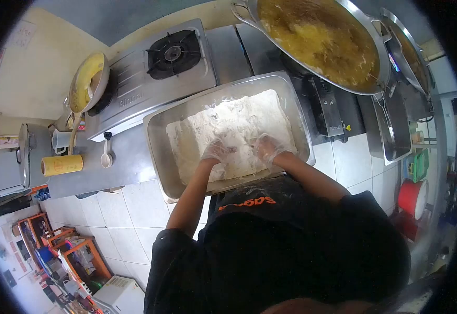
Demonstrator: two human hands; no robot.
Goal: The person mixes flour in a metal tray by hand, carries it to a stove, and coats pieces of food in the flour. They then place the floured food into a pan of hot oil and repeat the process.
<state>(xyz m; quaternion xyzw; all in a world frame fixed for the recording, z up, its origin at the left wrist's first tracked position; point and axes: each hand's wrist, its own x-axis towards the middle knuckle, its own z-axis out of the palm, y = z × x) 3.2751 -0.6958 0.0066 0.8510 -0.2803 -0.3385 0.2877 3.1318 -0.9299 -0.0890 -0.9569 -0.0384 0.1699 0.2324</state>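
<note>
A large metal tray [158, 177] stands at the counter's front edge, filled with white flour-like powder [244, 115]. My left hand [219, 150], in a clear plastic glove, is down in the powder near the tray's middle, its fingertips partly buried and pointing right. To its right, my right hand [267, 148], gloved the same way, reaches into the powder with its fingertips sunk in it. A short gap of powder separates the two hands. Whether either hand holds anything under the powder cannot be made out.
Behind the tray is a gas stove [134, 83]. A big pan of bubbling oil [328, 39] stands at the back right. At the left are a wok [100, 83], a yellow cylinder [62, 165] and a white scoop [106, 159]. A deep metal container [390, 125] is at the right.
</note>
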